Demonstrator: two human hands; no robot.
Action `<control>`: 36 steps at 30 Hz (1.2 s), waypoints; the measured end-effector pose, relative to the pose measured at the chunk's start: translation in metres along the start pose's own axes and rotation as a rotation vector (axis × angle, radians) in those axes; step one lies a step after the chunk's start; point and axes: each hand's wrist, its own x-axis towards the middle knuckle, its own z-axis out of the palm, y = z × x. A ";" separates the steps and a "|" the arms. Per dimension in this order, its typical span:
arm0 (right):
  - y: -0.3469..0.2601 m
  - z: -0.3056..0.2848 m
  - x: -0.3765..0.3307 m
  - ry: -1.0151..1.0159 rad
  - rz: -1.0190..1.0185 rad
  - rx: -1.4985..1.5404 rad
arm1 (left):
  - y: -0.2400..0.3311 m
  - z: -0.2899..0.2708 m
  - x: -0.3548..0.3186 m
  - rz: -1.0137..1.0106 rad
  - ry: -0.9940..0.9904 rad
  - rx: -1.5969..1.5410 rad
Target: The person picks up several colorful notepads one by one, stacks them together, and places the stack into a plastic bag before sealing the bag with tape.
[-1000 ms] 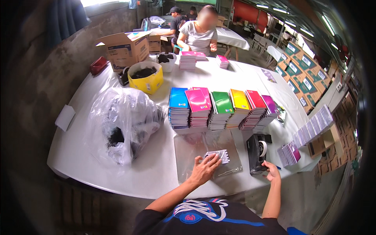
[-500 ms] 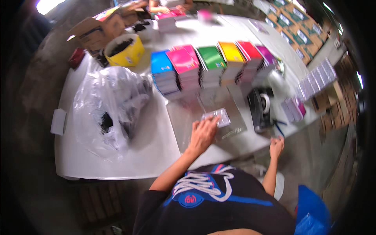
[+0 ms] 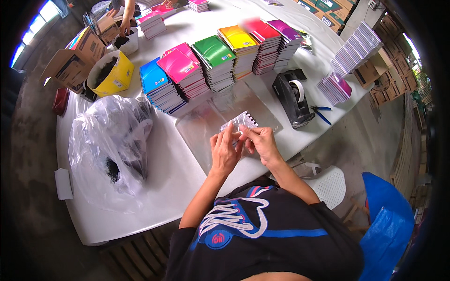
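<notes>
A small spiral-bound notebook [image 3: 247,119] with a pale, shiny face lies on a clear plastic sheet at the table's near side, its black binding along the far right edge. My left hand [image 3: 226,152] is closed on the notebook's near left part, fingers bent over it. Close beside it, my right hand [image 3: 263,145] pinches thumb and forefinger together at the notebook's near edge. What sits in that pinch is too small to make out. Right of the hands stand a black tape dispenser [image 3: 291,100] with a white roll and blue-handled pliers [image 3: 322,114].
Stacks of spiral notebooks, blue [image 3: 157,77] through purple [image 3: 285,32], stand in a row beyond the sheet. To the left are a bulging clear plastic bag [image 3: 112,145], a yellow tub [image 3: 115,77] and an open carton [image 3: 72,61]. Another person's hand [image 3: 125,27] reaches into a white pot.
My right hand has come left from near the pliers to meet my left hand at the small notebook. The view has shifted. A co-worker's hand now reaches into the white pot.
</notes>
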 end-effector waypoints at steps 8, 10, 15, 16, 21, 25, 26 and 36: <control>0.027 -0.012 -0.003 0.094 0.070 -0.217 | 0.012 -0.022 0.013 -0.189 -0.385 0.240; 0.031 -0.012 0.000 0.121 0.006 -0.313 | 0.008 -0.027 0.021 -0.194 -0.404 0.205; 0.107 -0.044 0.031 0.114 -0.317 -0.427 | 0.001 -0.034 0.026 -0.197 -0.472 0.066; 0.107 -0.042 0.025 0.064 -0.249 -0.744 | 0.000 -0.032 0.028 -0.204 -0.422 0.136; 0.091 -0.084 -0.003 0.062 0.243 -0.091 | 0.007 -0.026 0.032 -0.277 -0.391 0.006; 0.002 -0.077 -0.036 -0.216 0.406 0.289 | 0.044 -0.025 0.025 0.213 -0.377 0.203; -0.009 -0.079 -0.037 -0.276 0.349 0.348 | 0.048 -0.024 0.016 0.380 -0.466 0.290; -0.038 -0.195 -0.033 -0.114 -0.021 0.486 | 0.061 0.016 0.031 -0.176 -0.264 -0.015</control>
